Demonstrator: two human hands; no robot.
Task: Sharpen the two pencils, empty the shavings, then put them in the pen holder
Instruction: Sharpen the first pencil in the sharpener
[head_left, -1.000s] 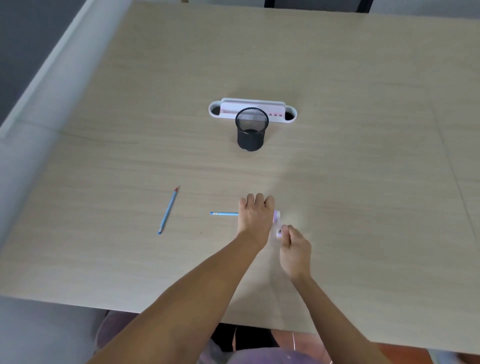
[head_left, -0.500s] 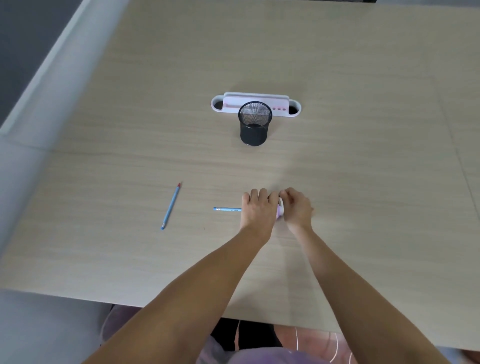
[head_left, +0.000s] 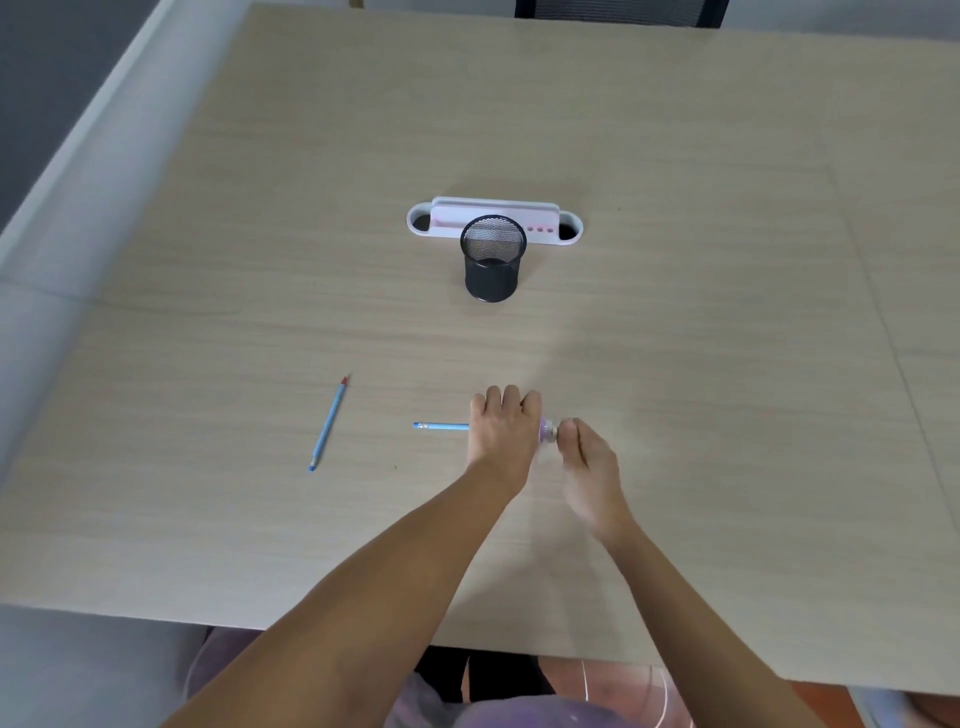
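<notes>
My left hand (head_left: 503, 427) is closed around a blue pencil (head_left: 441, 426) whose rear end sticks out to the left. The pencil's tip is hidden inside a small purple sharpener (head_left: 547, 431) just right of that hand. My right hand (head_left: 589, 462) pinches the sharpener's right end with its fingertips. A second blue pencil (head_left: 327, 423) with a red tip lies loose on the table to the left, tip pointing away from me. The black mesh pen holder (head_left: 492, 260) stands upright further back, in the middle of the table.
A white and pink oval desk organiser (head_left: 569, 228) sits right behind the pen holder. The light wooden table (head_left: 727, 364) spreads wide on all sides. Its near edge runs just below my forearms, and a dark chair back shows at the far edge.
My right hand went from beside the sharpener up to cover it, then rolled back down to the right, still at the sharpener. The left hand and both pencils have barely moved.
</notes>
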